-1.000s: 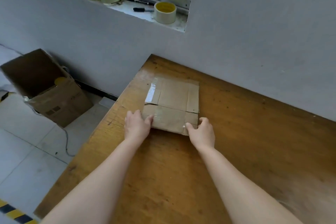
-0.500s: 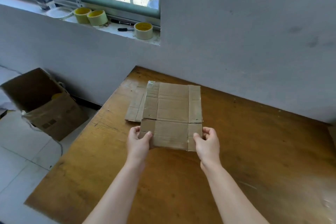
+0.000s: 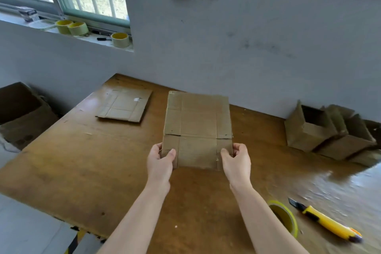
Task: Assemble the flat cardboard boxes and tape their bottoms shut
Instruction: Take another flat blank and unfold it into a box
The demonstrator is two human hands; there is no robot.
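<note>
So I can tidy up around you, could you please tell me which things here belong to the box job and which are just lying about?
Job in hand: flat box held by left hand and right hand; second flat box; tape roll; utility knife; assembled boxes at far right.
Lying about: three spare tape rolls; marker; open carton at far left.

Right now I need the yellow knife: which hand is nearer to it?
Right. The right hand grips the flat box at its right corner, above-left of the knife; the left hand grips its left corner, farther off.
</note>
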